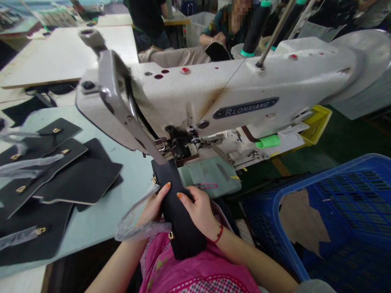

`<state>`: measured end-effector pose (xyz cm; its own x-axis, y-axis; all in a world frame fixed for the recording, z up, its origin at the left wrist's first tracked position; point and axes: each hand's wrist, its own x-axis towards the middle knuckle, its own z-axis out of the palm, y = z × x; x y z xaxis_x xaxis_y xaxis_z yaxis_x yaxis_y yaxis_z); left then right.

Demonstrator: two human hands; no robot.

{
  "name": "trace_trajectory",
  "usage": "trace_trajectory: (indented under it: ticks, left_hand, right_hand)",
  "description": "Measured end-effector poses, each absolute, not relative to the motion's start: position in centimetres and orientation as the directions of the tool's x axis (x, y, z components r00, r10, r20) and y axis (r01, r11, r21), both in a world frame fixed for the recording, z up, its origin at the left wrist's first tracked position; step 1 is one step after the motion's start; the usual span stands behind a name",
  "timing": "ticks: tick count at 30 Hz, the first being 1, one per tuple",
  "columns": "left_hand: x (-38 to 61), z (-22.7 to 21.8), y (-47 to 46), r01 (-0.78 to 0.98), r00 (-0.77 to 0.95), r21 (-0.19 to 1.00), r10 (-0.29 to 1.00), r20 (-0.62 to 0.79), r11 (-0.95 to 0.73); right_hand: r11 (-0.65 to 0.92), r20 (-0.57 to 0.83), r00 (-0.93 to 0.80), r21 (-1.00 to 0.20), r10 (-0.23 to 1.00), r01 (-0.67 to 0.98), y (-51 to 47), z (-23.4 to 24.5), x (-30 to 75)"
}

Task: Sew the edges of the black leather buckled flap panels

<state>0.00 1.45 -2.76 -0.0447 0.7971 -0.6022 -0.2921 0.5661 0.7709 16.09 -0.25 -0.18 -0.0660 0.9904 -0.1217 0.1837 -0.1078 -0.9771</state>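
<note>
A long black leather piece [179,211] with small gold fittings runs from my lap up under the head of a white sewing machine [232,93]. My left hand [152,207] grips its left edge, fingers curled round it, with a clear plastic wrap [137,224] trailing beneath. My right hand [200,209] presses on its right side, thumb on top and fingers wrapped behind. Both hands sit just in front of the needle area [180,148].
Several black leather panels with gold clasps [61,175] lie stacked on the pale blue table [100,219] at left. A blue plastic crate [336,215] with torn cardboard stands at right. Behind the machine another person [226,28] sits working; a further person stands at the back.
</note>
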Motion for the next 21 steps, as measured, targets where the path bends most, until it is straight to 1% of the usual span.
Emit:
trace_trajectory:
  ticks: [8,12,18,21]
  left_hand:
    - [0.1,-2.6,1.3,-0.29,-0.077,0.758,0.775,-0.627,0.584]
    - [0.5,-2.2,1.2,-0.327,-0.037,0.754,0.789,-0.613,0.57]
    - [1.4,-1.5,1.3,-0.396,-0.051,0.734,0.784,-0.618,0.553]
    - [1.4,-1.4,1.6,-0.412,-0.049,0.729,0.786,-0.616,0.546]
  right_hand:
    - [-0.135,-0.156,-0.133,-0.979,0.979,0.155,-0.1,-0.5,16.5]
    - [-0.161,-0.183,-0.159,-0.977,0.97,0.141,0.1,-0.3,16.7]
    - [-0.161,-0.189,-0.127,-0.965,0.974,0.206,0.0,-0.5,16.6]
    - [-0.162,-0.189,-0.117,-0.964,0.975,0.212,0.3,-0.7,16.4]
